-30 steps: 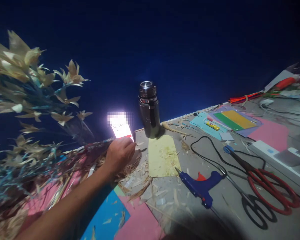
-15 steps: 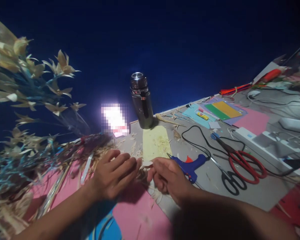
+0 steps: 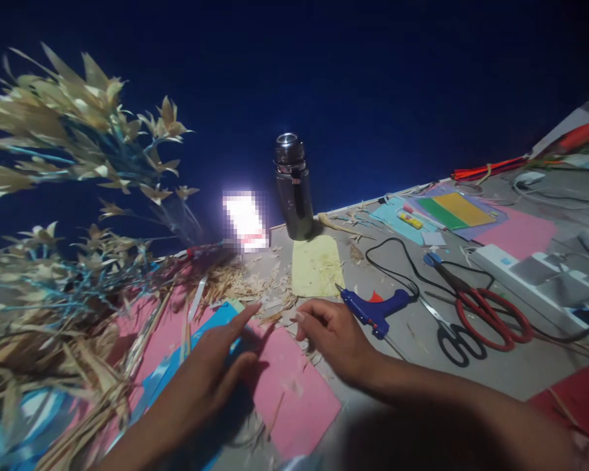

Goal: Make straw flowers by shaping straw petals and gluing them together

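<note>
Over a littered grey work surface (image 3: 515, 374), the left hand (image 3: 214, 366) extends open, gripping nothing; the right hand (image 3: 334, 339) is half-curled, its grip indeterminable. Just beyond lies one glue gun (image 3: 375, 313), long axis diagonal, nozzle pointing away and left. Two pairs of scissors (image 3: 446, 276) lie right of it; one flask (image 3: 294, 204) stands before dark blue surroundings (image 3: 383, 98).

There were two bare hands, a left hand (image 3: 213, 363) and a right hand (image 3: 341, 337); two pairs of scissors, a red-handled pair (image 3: 464, 296) and a black-handled pair (image 3: 443, 328); one dark metallic cylindrical flask (image 3: 294, 203); one blue plastic glue gun (image 3: 368, 311); one pale yellow rounded sheet (image 3: 308, 261); one small yellow tube (image 3: 410, 220); one glowing rectangular screen (image 3: 248, 219)
</note>
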Demonstrator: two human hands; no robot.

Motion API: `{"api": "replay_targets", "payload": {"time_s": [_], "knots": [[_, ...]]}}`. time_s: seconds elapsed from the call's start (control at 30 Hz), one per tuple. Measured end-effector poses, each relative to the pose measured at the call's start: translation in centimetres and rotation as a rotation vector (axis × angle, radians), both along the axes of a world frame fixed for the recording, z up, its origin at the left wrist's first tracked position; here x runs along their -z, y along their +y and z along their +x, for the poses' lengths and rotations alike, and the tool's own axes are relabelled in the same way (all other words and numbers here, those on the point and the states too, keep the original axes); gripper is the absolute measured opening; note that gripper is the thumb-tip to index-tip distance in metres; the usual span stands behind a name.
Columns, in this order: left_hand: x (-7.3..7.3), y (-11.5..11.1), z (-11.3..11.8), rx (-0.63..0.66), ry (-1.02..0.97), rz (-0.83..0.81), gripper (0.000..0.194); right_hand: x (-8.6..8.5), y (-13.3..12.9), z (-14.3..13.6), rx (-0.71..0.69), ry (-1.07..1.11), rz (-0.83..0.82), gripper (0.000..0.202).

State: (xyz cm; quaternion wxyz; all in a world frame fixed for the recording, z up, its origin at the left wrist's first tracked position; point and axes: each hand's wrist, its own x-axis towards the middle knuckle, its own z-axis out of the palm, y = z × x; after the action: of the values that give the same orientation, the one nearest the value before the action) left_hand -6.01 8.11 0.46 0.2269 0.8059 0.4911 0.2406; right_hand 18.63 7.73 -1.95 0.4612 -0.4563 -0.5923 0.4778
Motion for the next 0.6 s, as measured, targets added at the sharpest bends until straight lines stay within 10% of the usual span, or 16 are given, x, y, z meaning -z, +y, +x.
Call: {"api": "replay_targets", "payload": {"time_s": [0.27, 0.6], "knots": [[-2.0, -1.2, 4.9, -0.175, -0.255, -0.195, 0.019, 0.3, -1.7, -0.6, -0.109, -0.202, 0.112, 0.028], [-0.5, -1.6, 3.9, -0.307, -0.501, -0.453, 0.027, 0.0, -1.4, -0.7, -0.080, 0.084, -0.129, 0.022]]}}
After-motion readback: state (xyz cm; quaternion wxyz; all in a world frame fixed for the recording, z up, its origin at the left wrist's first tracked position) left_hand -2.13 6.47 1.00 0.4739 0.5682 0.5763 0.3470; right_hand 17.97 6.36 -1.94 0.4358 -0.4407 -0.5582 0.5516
